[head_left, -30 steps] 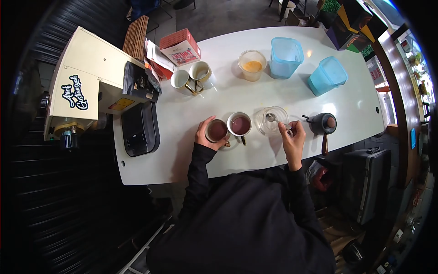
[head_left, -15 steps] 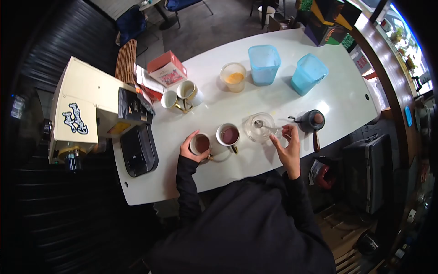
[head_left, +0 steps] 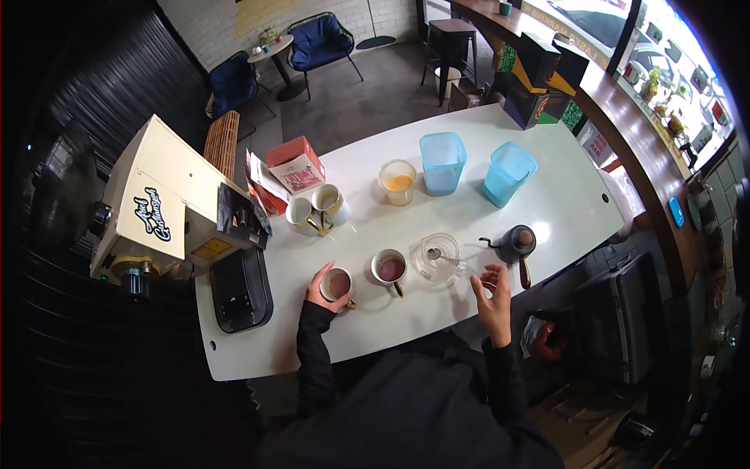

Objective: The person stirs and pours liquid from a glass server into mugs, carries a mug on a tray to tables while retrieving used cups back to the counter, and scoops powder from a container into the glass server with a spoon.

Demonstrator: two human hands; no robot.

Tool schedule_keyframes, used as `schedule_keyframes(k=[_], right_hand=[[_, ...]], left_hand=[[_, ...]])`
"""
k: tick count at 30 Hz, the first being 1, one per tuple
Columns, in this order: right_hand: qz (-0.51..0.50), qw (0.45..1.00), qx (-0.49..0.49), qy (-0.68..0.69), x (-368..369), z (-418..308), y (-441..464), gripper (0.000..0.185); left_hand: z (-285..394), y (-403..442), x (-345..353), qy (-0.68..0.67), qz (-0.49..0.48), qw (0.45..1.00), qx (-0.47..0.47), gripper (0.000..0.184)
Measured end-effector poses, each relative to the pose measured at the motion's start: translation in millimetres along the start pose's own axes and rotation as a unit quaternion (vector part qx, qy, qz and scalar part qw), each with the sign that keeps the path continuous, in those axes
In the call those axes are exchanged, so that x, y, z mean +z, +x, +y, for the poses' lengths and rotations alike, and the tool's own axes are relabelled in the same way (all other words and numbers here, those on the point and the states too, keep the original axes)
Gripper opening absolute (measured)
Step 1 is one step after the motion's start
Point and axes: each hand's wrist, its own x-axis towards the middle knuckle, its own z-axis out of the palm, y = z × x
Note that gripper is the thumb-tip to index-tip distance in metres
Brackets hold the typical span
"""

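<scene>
Head view: left hand (head_left: 319, 291) curled round left filled mug (head_left: 326, 286), likely steadying it; right hand (head_left: 495, 306) half-open, seemingly empty, near glass jug (head_left: 428, 270); spoon (head_left: 448, 258) leans inside, probably parked.

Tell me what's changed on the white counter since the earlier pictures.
The left hand has slid its cocoa-coloured drink's mug leftward, away from the other filled mug. The right hand has let go at the handle side of the glass jug and opened; whether it gripped handle or spoon is unclear. Unchanged: the left hand's grip, the spoon in the jug.
</scene>
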Motion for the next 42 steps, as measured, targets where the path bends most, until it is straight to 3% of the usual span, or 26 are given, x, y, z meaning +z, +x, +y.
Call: schedule_keyframes(k=[4, 6, 7, 8, 11, 12, 14, 20, 23, 26, 28, 36, 40, 42], right_hand=[[0.048, 0.999, 0.009, 0.023, -6.1, -5.3, -23.3, 0.029], [0.063, 0.997, 0.021, 0.040, -11.2, -6.8, -39.6, 0.024], [0.068, 0.995, 0.036, 0.059, -13.1, -6.6, -48.7, 0.020], [0.082, 0.994, 0.036, 0.060, -14.0, -3.9, -58.9, 0.020], [0.144, 0.967, 0.090, 0.191, -11.1, 8.4, -100.5, 0.014], [0.164, 0.963, 0.093, 0.192, -11.9, 10.4, -118.6, 0.014], [0.178, 0.948, 0.126, 0.232, -15.9, 13.5, -159.5, 0.017], [0.321, 0.906, 0.187, 0.202, -32.1, 20.3, -309.8, 0.017], [0.406, 0.833, 0.256, 0.275, -44.1, 29.0, -387.8, 0.015], [0.531, 0.738, 0.240, 0.340, -52.0, 44.1, -469.8, 0.013], [0.596, 0.688, 0.220, 0.350, -51.4, 40.4, -519.6, 0.013], [0.778, 0.494, 0.185, 0.342, -31.2, 28.3, -678.6, 0.008], [0.813, 0.446, 0.176, 0.329, -24.7, 19.3, -736.7, 0.008], [0.825, 0.414, 0.190, 0.335, -25.8, 19.0, -765.3, 0.008]], left_hand=[[-3.5, -3.1, 0.9, -0.015, 0.040, 0.998, 0.051, 0.077], [2.4, -6.4, -2.4, 0.064, 0.128, 0.986, 0.091, 0.071], [22.6, -11.7, -4.6, 0.038, 0.144, 0.987, 0.067, 0.058], [25.7, -14.1, -3.8, 0.035, 0.136, 0.987, 0.078, 0.058], [25.1, -28.5, -2.2, -0.222, 0.164, 0.958, 0.081, 0.035], [35.7, -34.8, -0.5, -0.224, 0.145, 0.960, 0.088, 0.035], [62.2, -53.7, 4.3, -0.400, 0.015, 0.913, 0.077, 0.030], [88.8, -119.8, 77.1, -0.443, -0.307, 0.842, 0.025, 0.025], [101.4, -159.2, 110.6, -0.437, -0.430, 0.789, 0.033, 0.022], [112.9, -196.5, 138.9, -0.425, -0.535, 0.729, 0.047, 0.022], [114.7, -222.6, 157.8, -0.399, -0.609, 0.686, -0.007, 0.022], [117.1, -319.3, 230.6, -0.211, -0.804, 0.553, -0.057, 0.034], [105.3, -388.9, 277.0, -0.145, -0.851, 0.500, -0.072, 0.036], [97.1, -433.4, 302.6, -0.048, -0.873, 0.479, -0.074, 0.043]])
